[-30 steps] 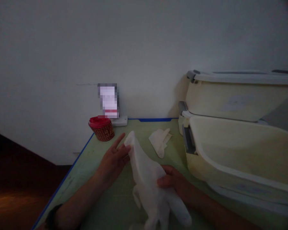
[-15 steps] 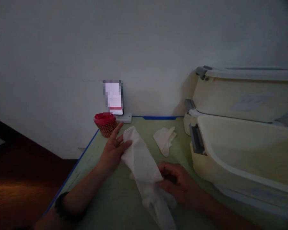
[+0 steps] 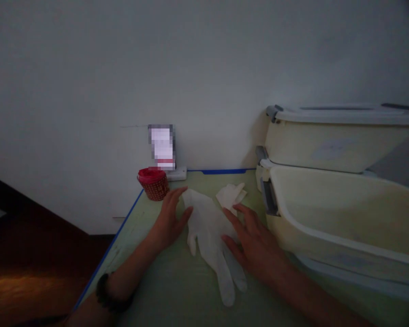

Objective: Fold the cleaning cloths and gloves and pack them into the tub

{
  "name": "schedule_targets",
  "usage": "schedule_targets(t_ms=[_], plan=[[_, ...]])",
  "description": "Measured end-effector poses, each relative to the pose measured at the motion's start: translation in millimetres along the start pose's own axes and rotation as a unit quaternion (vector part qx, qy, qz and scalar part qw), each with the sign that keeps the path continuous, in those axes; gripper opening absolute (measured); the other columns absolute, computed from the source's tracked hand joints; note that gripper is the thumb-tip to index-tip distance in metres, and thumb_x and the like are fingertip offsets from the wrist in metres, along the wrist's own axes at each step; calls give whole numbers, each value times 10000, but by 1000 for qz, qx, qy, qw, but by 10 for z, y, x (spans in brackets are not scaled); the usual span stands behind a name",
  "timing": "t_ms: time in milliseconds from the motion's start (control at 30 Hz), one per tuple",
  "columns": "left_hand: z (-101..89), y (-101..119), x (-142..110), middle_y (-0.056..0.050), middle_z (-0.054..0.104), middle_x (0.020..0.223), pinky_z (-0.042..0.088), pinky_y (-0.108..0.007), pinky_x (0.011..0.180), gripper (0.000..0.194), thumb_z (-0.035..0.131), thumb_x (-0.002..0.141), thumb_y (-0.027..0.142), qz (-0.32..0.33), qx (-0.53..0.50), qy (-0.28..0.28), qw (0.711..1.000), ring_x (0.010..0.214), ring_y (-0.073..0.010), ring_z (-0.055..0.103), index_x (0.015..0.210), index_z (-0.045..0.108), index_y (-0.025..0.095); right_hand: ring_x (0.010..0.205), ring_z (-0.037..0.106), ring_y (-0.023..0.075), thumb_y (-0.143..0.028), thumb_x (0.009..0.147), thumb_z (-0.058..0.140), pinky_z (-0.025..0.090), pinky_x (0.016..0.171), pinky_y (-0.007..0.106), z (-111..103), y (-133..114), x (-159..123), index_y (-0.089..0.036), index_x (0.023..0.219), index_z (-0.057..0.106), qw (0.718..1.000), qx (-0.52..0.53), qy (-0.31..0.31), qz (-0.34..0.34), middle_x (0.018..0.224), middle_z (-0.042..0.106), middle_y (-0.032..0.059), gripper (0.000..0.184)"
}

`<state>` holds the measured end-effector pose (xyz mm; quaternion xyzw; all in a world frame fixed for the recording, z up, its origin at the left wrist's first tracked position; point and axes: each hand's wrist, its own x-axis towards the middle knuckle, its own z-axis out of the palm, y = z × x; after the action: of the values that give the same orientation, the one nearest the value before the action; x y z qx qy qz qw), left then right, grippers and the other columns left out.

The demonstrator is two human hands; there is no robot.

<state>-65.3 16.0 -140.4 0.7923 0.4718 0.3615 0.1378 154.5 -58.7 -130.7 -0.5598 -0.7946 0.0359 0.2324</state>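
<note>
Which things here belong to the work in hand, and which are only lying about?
Belonging:
- white glove on the green table, left hand at its cuff, right hand over it
- probably the folded white thing

Apparently lying about:
- small basket
- upright screen
- bins

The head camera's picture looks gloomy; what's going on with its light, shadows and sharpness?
Head view: dim overall, with a warm glow on the floor at lower left; head view: a soft shadow on the wall just left of the upper bin; head view: the screen pixelated into blocks, the spread white glove low in fine detail.
</note>
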Motion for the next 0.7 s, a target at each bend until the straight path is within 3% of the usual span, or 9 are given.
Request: schedule_targets(t_ms=[100, 167, 267, 467, 533, 633, 700], plan=[[-19, 90, -24, -101, 500, 1173, 375, -402, 982, 294, 451, 858, 259, 69, 27, -59, 995, 1136, -207, 449, 1142, 491, 194, 1222, 353, 258, -316, 874, 409, 348, 989, 431, -31, -9, 1, -141, 1213, 496, 999, -8, 1, -50, 1318, 398, 134, 391], [-9, 104, -39, -102, 522, 1182, 382, -391, 982, 277, 439, 866, 263, 90, 43, -118, 988, 1129, -205, 469, 1118, 525, 187, 1209, 367, 219, -299, 884, 395, 330, 1009, 383, -36, -38, 0, -157, 1204, 500, 995, 21, -23, -94, 1297, 438, 102, 366], [4, 46, -45, -126, 509, 1246, 369, -419, 997, 343, 436, 868, 290, 91, 73, -175, 978, 1168, -227, 453, 1176, 506, 154, 1088, 454, 197, -338, 859, 444, 370, 953, 345, -36, -109, -12, -176, 1128, 539, 989, 72, -46, -124, 1166, 526, 83, 327], [-53, -118, -9, -127, 483, 1302, 315, -449, 1034, 388, 429, 871, 304, 106, 90, -217, 966, 1233, -231, 395, 1219, 481, 142, 808, 507, 198, -540, 725, 537, 393, 785, 366, -78, -225, -70, -162, 815, 559, 986, 85, -86, -114, 802, 581, 48, 389], [-78, -134, -4, -121, 466, 1321, 311, -450, 1036, 405, 446, 864, 313, 106, 90, -226, 964, 1246, -231, 379, 1235, 468, 152, 791, 508, 191, -492, 728, 544, 382, 773, 352, -77, -233, -94, -171, 791, 551, 983, 67, -117, -123, 789, 592, 39, 327], [-117, -133, 0, -110, 429, 1353, 288, -449, 1051, 442, 477, 850, 327, 107, 88, -247, 959, 1272, -229, 341, 1260, 443, 164, 751, 501, 154, -275, 773, 497, 364, 754, 298, -54, -217, -117, -181, 749, 540, 978, 47, -142, -147, 755, 592, 18, 107], [-141, -127, 5, -105, 407, 1371, 282, -439, 1056, 454, 488, 845, 334, 109, 82, -259, 956, 1282, -223, 326, 1266, 435, 171, 722, 492, 134, -196, 772, 465, 354, 742, 273, -41, -197, -123, -183, 729, 530, 976, 54, -149, -147, 727, 584, 6, 79]])
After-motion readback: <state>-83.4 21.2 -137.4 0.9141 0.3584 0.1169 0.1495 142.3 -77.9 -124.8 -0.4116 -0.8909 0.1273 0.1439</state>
